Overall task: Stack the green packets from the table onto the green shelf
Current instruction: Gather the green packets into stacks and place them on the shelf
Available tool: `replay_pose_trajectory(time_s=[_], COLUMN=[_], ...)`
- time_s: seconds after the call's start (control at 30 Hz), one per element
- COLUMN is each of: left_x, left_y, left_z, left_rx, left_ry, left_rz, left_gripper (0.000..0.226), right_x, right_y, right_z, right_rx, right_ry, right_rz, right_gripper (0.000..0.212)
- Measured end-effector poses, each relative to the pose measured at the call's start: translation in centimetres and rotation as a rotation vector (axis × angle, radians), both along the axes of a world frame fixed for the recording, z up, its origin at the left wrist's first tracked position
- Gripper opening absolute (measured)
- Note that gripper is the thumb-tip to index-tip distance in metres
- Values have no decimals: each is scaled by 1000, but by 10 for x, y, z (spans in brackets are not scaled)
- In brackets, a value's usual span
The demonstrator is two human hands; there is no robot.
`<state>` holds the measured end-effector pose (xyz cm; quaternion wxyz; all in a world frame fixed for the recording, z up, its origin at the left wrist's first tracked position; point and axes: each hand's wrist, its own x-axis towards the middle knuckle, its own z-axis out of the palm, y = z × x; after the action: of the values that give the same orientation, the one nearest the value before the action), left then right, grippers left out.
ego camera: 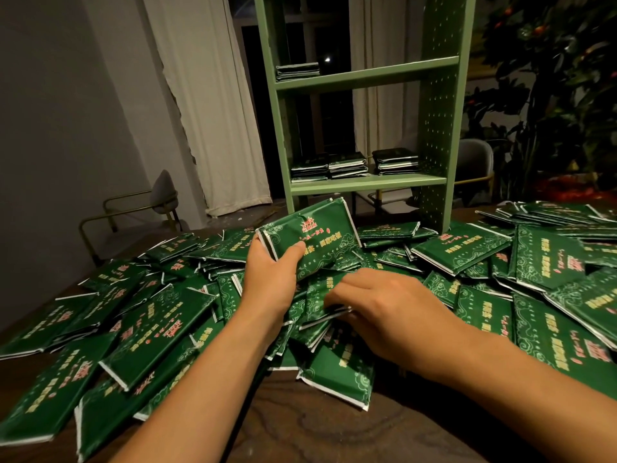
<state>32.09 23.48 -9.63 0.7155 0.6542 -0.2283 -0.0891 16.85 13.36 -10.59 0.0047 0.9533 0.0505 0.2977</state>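
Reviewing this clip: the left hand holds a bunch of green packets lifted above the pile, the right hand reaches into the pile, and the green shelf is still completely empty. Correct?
Not quite. The green shelf is not empty: the head view shows packet stacks on its lower board and one on the upper. The left hand does hold packets above the pile; the right hand reaches into it.

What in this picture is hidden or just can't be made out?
- Right hand: fingertips buried among the piled packets, so its grasp is unclear in the head view.
- Held packets in the left hand: count hidden, only edges show.
- Green shelf: top cut off by the frame edge.
- Packet print: too blurred to read.
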Motion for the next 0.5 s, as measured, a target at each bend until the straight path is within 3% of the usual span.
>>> replay_pose_trajectory(time_s=[0.1, 0.17, 0.33, 0.5], left_x=[4, 5, 1, -1], left_y=[1, 0, -1, -1], left_z=[-1, -2, -3, -3], left_rx=[-11, 4, 30, 34], left_ry=[11, 17, 4, 3], left_rz=[13, 17, 21, 32], left_gripper=[31, 25, 32, 29], right_x=[-6, -10, -10, 1], right_y=[-14, -21, -13, -8], right_z=[1, 0, -2, -6], right_rx=[68, 66, 76, -69], right_ry=[-50, 23, 203, 64], right_rz=[-37, -77, -46, -55], right_gripper=[13, 15, 49, 37])
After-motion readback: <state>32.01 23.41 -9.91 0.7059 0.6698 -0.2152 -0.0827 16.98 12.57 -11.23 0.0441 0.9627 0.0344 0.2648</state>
